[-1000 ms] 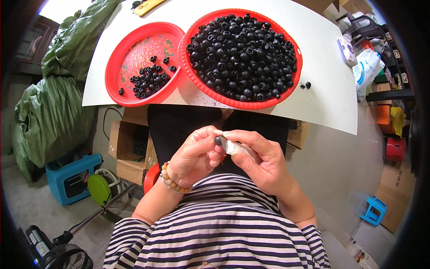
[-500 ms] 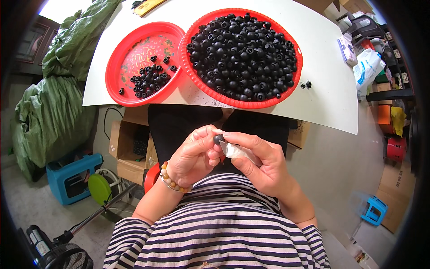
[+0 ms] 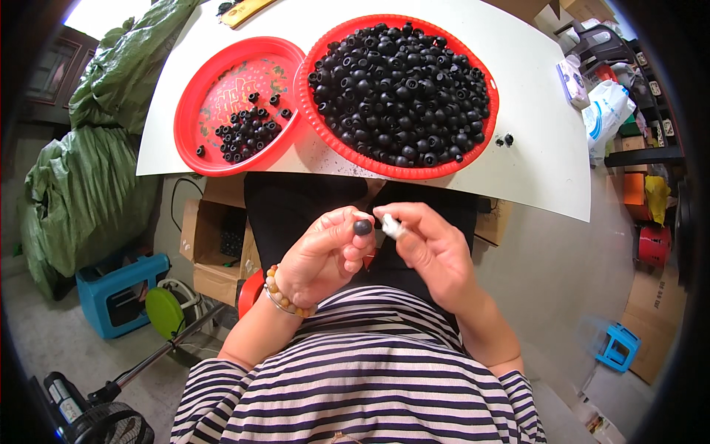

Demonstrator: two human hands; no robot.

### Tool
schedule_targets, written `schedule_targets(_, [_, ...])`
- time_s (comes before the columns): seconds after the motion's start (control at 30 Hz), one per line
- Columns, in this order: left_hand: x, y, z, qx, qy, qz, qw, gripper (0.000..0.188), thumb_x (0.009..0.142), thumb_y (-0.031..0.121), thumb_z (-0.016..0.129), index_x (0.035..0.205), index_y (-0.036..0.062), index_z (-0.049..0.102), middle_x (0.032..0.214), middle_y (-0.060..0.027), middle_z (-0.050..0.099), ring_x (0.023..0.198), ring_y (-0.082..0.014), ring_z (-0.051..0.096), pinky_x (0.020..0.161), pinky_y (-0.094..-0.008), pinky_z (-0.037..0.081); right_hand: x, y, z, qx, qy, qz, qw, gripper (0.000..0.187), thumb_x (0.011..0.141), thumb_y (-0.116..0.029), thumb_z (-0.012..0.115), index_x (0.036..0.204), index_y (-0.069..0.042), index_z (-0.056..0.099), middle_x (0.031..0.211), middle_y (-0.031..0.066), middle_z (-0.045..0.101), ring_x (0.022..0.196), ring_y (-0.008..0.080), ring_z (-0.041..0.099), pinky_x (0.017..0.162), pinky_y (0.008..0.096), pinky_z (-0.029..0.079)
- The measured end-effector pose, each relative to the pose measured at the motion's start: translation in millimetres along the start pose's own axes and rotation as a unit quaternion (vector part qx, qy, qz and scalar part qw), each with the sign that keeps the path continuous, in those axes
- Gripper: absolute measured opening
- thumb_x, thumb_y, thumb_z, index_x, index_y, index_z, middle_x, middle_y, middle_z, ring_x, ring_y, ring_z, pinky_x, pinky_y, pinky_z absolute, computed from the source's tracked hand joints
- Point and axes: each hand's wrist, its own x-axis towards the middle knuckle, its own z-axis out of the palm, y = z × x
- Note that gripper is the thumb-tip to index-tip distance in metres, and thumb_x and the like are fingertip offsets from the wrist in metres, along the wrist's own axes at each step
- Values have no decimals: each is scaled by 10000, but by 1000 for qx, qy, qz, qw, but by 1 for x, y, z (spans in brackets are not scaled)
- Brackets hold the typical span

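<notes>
My left hand (image 3: pixel 323 246) pinches a round black rubber-looking knob (image 3: pixel 362 227) between thumb and fingertips, its smooth domed side showing. Just to the right, my right hand (image 3: pixel 435 255) is closed on a small white-wrapped blade (image 3: pixel 391 226); its thin flat edge is hardly visible now. A narrow gap separates the blade from the knob. Both hands are above my lap, in front of the table edge. Beyond them, a big red basin (image 3: pixel 494 111) is heaped with black knobs of the same kind, many with a hole. A smaller red tray (image 3: pixel 194 96) at its left holds several more.
The white table (image 3: pixel 540 166) carries both red containers. Two loose black pieces (image 3: pixel 505 140) lie right of the basin. A tissue pack (image 3: pixel 573 83) and a plastic bag (image 3: pixel 608 115) are at the far right. Below left stand a cardboard box (image 3: pixel 214 277) and a blue stool (image 3: pixel 111 296).
My right hand has drawn the blade slightly away from the knob and turned it, so the flat grey edge no longer shows. My left hand has stayed in place, the knob more exposed.
</notes>
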Motion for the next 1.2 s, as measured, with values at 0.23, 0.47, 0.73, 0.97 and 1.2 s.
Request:
schedule_targets(0.23, [0,-1,2,-8,15,-16,1000,132,868,144,559,939,33,554,750,-9,505,615,-51,433,522,-151,392,12,3,8,85,37,-5,996,280,889,-164,551,1112,-2,504,884,12,576,798,47,515,708,201,430])
schedule_targets(0.47, [1,-4,-1,47,5,-2,999,157,856,188,582,929,52,553,754,-5,511,629,-67,461,551,-181,405,21,8,10,138,10,48,989,218,876,-98,556,1058,16,514,885,41,596,770,59,578,696,192,478])
schedule_targets(0.73, [0,-3,3,37,13,-8,999,150,860,177,575,934,48,554,748,-2,506,629,-62,454,548,-175,405,20,9,11,76,6,9,997,187,868,-100,571,1018,8,538,829,19,590,720,34,566,649,176,464])
schedule_targets(0.97, [1,-2,2,-25,2,-17,1000,126,873,133,548,952,35,546,760,-12,503,628,-58,433,535,-156,396,17,13,6,25,75,11,997,236,869,-173,585,1035,-10,549,835,6,576,738,31,520,665,182,436])
schedule_targets(1.2, [1,-1,-2,-57,29,-6,998,129,873,120,546,971,36,539,790,-18,509,656,-54,452,558,-147,422,9,0,4,-5,17,-32,999,273,900,-144,524,1129,4,510,902,56,622,796,56,543,738,208,429])
